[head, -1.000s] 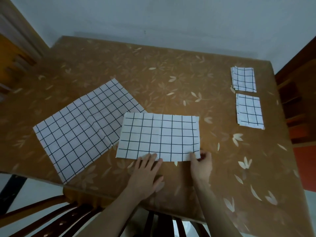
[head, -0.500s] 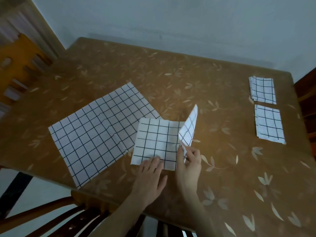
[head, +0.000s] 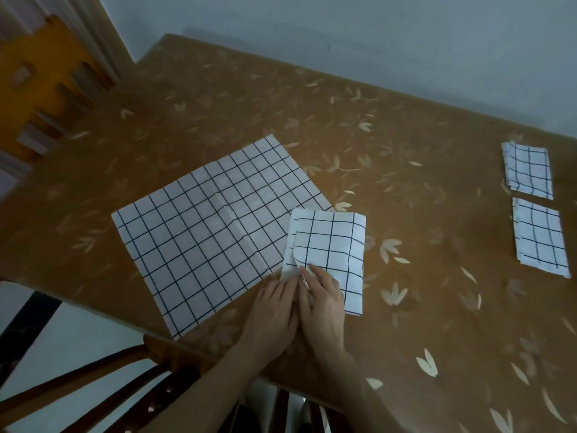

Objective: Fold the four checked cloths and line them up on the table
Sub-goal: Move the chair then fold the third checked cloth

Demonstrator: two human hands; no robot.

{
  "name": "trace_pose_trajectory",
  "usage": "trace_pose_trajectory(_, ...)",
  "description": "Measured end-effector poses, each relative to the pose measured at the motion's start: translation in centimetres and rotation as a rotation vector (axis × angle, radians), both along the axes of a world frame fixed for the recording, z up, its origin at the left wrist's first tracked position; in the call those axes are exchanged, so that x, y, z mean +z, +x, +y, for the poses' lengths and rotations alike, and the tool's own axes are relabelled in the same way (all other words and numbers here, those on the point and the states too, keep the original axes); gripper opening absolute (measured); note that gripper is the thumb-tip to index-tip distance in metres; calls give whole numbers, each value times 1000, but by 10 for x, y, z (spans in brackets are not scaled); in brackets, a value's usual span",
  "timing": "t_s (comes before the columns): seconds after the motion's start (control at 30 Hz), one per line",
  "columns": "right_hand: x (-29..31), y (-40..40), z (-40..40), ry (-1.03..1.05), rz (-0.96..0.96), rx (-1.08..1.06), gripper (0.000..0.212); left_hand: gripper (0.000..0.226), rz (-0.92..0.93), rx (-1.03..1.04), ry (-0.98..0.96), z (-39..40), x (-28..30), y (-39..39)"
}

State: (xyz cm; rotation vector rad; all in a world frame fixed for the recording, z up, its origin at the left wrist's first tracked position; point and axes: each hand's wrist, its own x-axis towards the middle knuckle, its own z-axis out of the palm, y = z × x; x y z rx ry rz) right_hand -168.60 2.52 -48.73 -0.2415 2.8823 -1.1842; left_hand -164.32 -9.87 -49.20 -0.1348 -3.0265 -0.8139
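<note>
Right hand pinches a corner of the half-folded cloth, left hand flat beside it; well right, two folded cloths finished; left, open cloth untouched.

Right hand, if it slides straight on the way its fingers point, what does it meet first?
The right hand rests on the half-folded cloth. Past that cloth's far left edge, it would probably meet the open checked cloth.

Cloths white w/ black grid checks; table brown w/ pale leaf print.
</note>
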Motion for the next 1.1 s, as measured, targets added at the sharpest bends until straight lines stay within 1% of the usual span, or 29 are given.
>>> trace_pose_trajectory(0.1, -1, 1, -3, 63, -39, 22, 48, 46, 39, 70, 54, -2, -1, 0)
trace_pose_trajectory(0.13, 0, 2, -4, 67, -67, 28, 52, 46, 57, 62, 51, -2, -4, 2)
trace_pose_trajectory(0.2, 1, 4, -4, 50, -134, 67, 64, 48, 79, 45, 45, -2, -8, 4)
trace_pose_trajectory(0.27, 4, 4, -4, 5, -185, 113, 72, 49, 85, 80, 79, -2, -9, 5)
trace_pose_trajectory(0.3, 7, 3, -2, -22, -198, 129, 70, 47, 109, 79, 59, -1, -11, 6)
trace_pose_trajectory(0.37, 11, 1, 3, -50, -189, 149, 57, 40, 131, 82, 2, -1, -12, 8)
trace_pose_trajectory(0.47, 19, -6, 22, -37, -121, 132, 45, 39, 68, 171, -47, -2, -10, 10)
trace_pose_trajectory(0.57, 18, -19, 55, 62, 7, 148, 40, 41, 37, 195, -152, 0, -9, 12)
trace_pose_trajectory(0.63, 11, -27, 81, 164, 59, 203, 43, 43, 38, 191, -190, 3, -7, 11)
trace_pose_trajectory(0.7, 5, -36, 102, 249, 61, 277, 47, 45, 58, 129, -195, 11, -5, 10)
trace_pose_trajectory(0.8, 2, -64, 118, 318, 82, 343, 52, 44, 111, -97, -205, 30, -3, 7)
trace_pose_trajectory(0.87, 0, -93, 119, 307, 90, 320, 52, 45, 147, -244, -236, 47, -2, 4)
trace_pose_trajectory(0.93, -4, -124, 115, 276, 61, 257, 51, 50, 137, -336, -278, 63, -5, 0)
trace_pose_trajectory(1.0, -6, -151, 107, 279, 13, 256, 52, 56, 96, -364, -329, 78, -9, -3)
trace_pose_trajectory(1.1, -4, -173, 97, 433, -37, 315, 47, 61, 43, -316, -407, 90, -12, -3)
